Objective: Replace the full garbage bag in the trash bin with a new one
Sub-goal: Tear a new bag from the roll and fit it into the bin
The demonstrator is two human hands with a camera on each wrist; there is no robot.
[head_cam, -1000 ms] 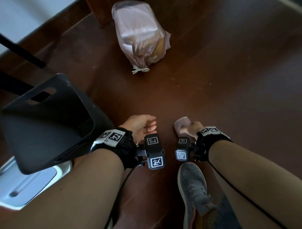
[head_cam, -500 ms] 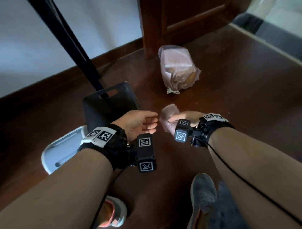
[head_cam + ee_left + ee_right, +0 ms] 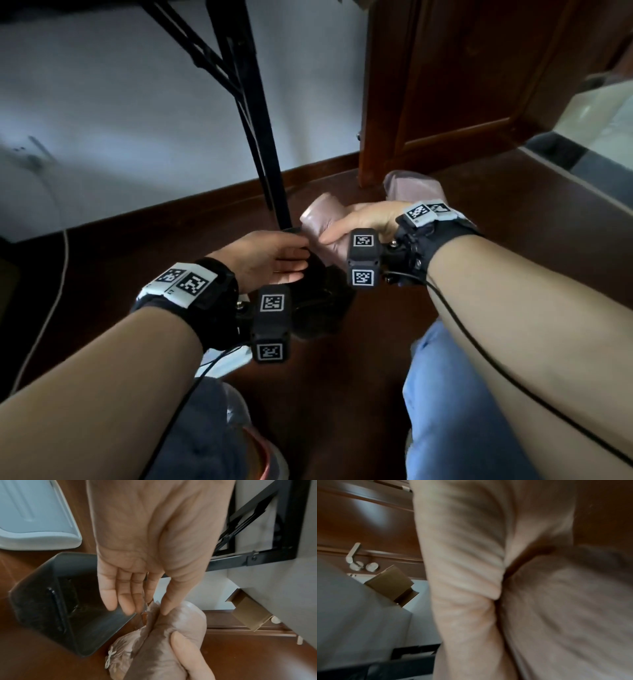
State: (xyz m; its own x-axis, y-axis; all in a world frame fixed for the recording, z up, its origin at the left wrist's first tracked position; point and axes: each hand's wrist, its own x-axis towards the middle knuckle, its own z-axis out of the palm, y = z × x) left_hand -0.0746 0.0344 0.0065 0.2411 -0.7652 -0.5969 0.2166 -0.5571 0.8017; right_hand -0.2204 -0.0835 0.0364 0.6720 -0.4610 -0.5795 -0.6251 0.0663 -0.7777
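Garbage bag roll (image 3: 320,219), apparently new, is sitting gripped in the right hand (image 3: 370,219), pointing toward the relaxed, empty left hand (image 3: 270,257) just beside it.

A folded pale-pink new bag (image 3: 325,219) is held above the empty black bin (image 3: 56,601); the tied full bag (image 3: 120,660) lies beside it.

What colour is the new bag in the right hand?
Pale pink, translucent. The new bag held by the right hand shows best in the head view.
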